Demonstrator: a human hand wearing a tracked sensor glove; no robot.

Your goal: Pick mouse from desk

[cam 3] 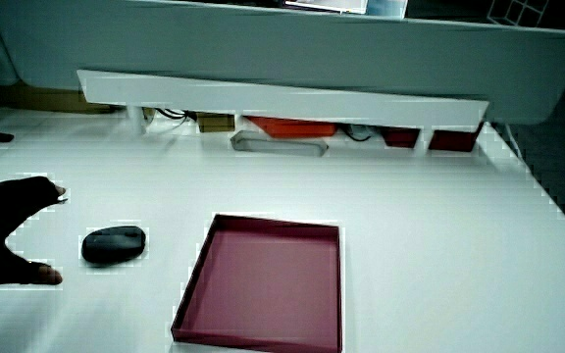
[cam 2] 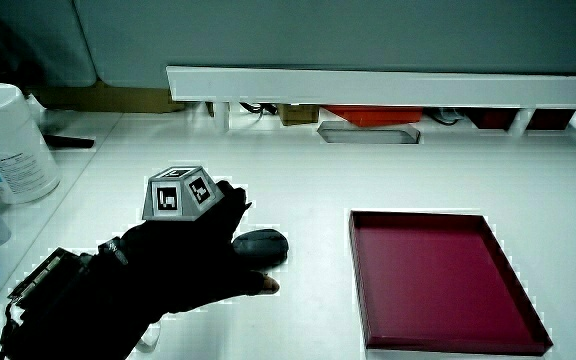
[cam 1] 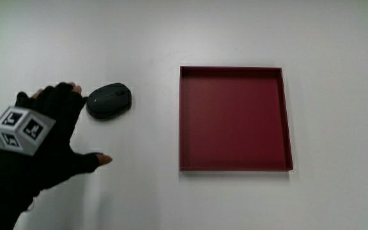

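Reaching for the mouse (cam 1: 109, 100) is the step in hand: the hand (cam 1: 40, 150) sits just beside it on the desk (cam 1: 139, 198), fingers (cam 1: 66, 96) spread apart and thumb splayed wide, holding nothing, fingertips close to the mouse but seemingly not yet on it. To do it well, probably bring the palm over the mouse's hump, thumb on one long flank and fingers on the other, and squeeze low on the sides before lifting, since the rounded top gives little to grip. Mouse: small dark grey oval, smooth domed plastic, likely a bit slippery. It lies flat on the desk between the hand and the red tray (cam 1: 236, 166), clear of the tray. Tray: square, shallow, thin upright walls, matte inside. Desk is plain white, smooth.
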